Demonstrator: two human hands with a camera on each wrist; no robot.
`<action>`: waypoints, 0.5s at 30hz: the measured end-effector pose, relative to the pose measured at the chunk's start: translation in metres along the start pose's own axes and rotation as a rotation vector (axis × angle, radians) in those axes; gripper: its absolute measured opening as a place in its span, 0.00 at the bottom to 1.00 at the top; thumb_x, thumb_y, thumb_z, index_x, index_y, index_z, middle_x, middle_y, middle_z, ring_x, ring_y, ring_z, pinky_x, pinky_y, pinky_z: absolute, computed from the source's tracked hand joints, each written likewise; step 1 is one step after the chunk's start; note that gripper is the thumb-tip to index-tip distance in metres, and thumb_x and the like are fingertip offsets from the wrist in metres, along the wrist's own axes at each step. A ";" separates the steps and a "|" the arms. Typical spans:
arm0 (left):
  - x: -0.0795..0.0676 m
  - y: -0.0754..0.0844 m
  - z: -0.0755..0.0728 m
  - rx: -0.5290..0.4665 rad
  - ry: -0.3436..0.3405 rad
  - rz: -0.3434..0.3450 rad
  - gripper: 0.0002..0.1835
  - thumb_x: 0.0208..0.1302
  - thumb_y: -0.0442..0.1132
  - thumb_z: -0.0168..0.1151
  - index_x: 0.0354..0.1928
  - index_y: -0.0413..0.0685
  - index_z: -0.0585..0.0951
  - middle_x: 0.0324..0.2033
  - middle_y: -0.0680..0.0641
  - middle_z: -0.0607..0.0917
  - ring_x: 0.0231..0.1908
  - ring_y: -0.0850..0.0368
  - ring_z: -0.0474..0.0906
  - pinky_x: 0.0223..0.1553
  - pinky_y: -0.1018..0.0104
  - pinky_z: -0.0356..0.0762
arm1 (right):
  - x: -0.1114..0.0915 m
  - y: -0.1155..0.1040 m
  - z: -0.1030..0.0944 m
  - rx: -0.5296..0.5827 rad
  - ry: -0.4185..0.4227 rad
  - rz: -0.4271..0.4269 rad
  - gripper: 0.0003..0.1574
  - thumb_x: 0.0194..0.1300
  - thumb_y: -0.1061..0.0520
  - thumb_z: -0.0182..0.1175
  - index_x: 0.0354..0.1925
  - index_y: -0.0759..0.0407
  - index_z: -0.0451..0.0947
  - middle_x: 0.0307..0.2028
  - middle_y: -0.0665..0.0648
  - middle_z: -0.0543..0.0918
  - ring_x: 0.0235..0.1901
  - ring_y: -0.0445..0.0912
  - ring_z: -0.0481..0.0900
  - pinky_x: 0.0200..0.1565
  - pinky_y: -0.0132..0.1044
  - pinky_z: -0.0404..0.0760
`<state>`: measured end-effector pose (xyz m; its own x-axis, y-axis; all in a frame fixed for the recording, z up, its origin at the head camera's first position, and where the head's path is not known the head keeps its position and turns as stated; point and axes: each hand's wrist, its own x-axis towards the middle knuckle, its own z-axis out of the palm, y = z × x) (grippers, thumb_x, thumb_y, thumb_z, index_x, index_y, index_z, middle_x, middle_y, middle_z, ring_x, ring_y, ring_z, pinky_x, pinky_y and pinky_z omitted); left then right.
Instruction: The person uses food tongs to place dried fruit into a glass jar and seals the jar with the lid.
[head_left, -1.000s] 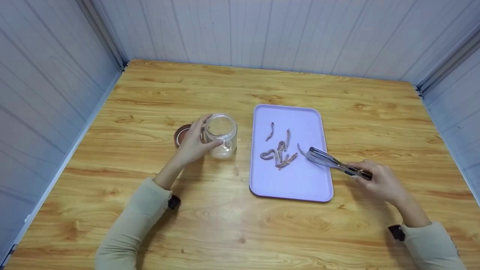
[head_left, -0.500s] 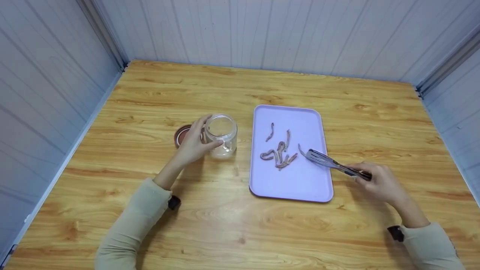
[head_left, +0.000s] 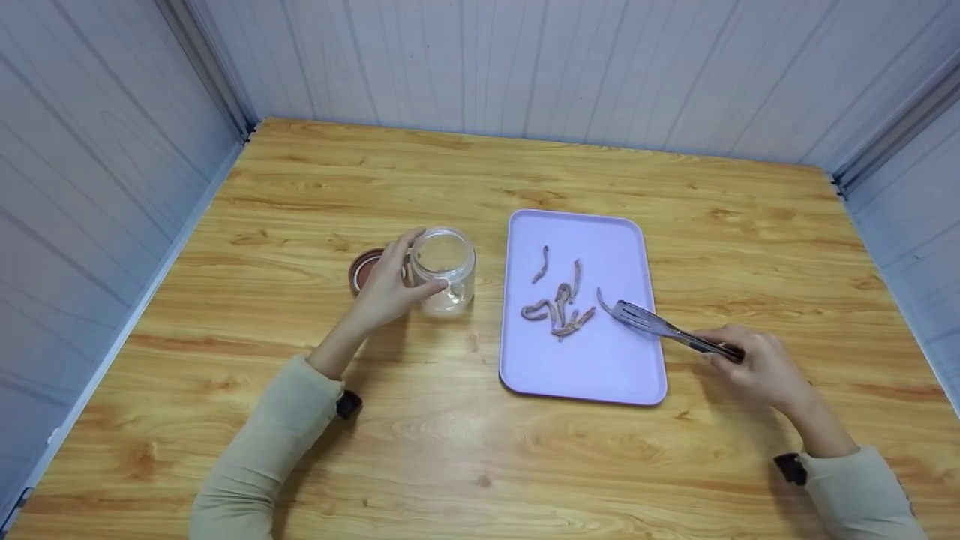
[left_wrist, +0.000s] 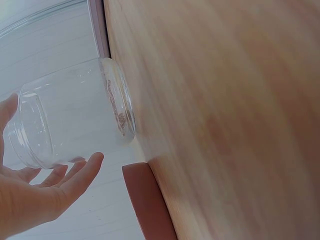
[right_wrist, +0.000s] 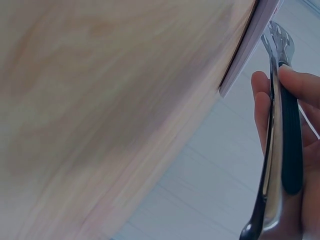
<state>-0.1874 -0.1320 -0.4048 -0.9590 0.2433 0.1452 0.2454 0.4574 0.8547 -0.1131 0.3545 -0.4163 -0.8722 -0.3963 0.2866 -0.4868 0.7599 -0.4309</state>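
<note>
My left hand (head_left: 388, 291) grips a clear jar (head_left: 450, 289) without its lid, thumb and fingers on opposite sides near the rim. In the left wrist view, brownish strips (left_wrist: 116, 107) show through the jar's wall near its base. My right hand (head_left: 761, 367) holds metal tongs (head_left: 679, 332) with dark handle grips; the right wrist view shows thumb and fingers squeezing the two arms together. At the tongs' slotted tips, over the right side of a lilac tray (head_left: 577, 379), a thin brown strip (head_left: 602, 298) sticks out. Several more dried-looking brown strips (head_left: 564, 307) lie on that tray.
A reddish-brown lid (head_left: 363, 268) lies on the wooden table (head_left: 450, 465) left of the jar, partly hidden by my left hand. Pale panelled walls (head_left: 525, 67) stand along the back and both sides of the table.
The tongs' arms have come closer together at the thin strip, and the tips have shifted very slightly. My left hand and the jar stay in place.
</note>
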 end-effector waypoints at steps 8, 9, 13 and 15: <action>0.001 -0.002 0.000 0.005 -0.003 -0.003 0.44 0.51 0.47 0.69 0.67 0.46 0.57 0.60 0.40 0.62 0.58 0.48 0.60 0.56 0.51 0.61 | 0.000 0.000 -0.001 0.028 0.023 -0.007 0.20 0.44 0.75 0.65 0.39 0.62 0.83 0.31 0.54 0.83 0.22 0.39 0.69 0.22 0.27 0.66; 0.001 -0.002 0.000 0.006 -0.004 -0.005 0.44 0.51 0.47 0.69 0.67 0.46 0.57 0.60 0.40 0.62 0.59 0.48 0.60 0.56 0.51 0.61 | 0.001 0.000 -0.001 0.036 0.027 -0.010 0.21 0.43 0.75 0.65 0.39 0.62 0.83 0.30 0.54 0.83 0.22 0.38 0.69 0.22 0.26 0.66; 0.000 -0.001 0.000 0.002 -0.007 -0.008 0.44 0.51 0.46 0.69 0.67 0.47 0.57 0.60 0.40 0.62 0.59 0.47 0.59 0.56 0.51 0.60 | 0.001 -0.001 -0.002 0.068 0.037 -0.005 0.21 0.44 0.76 0.65 0.39 0.62 0.83 0.29 0.53 0.82 0.20 0.38 0.68 0.20 0.25 0.65; 0.000 -0.001 0.000 -0.010 -0.009 -0.004 0.44 0.51 0.47 0.69 0.67 0.47 0.57 0.60 0.40 0.62 0.59 0.47 0.59 0.56 0.50 0.60 | 0.001 -0.002 -0.004 0.086 0.039 0.004 0.21 0.44 0.76 0.64 0.40 0.62 0.82 0.27 0.52 0.81 0.19 0.37 0.67 0.19 0.25 0.64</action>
<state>-0.1876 -0.1324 -0.4053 -0.9588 0.2487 0.1373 0.2399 0.4497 0.8604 -0.1130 0.3543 -0.4121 -0.8726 -0.3719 0.3168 -0.4870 0.7135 -0.5038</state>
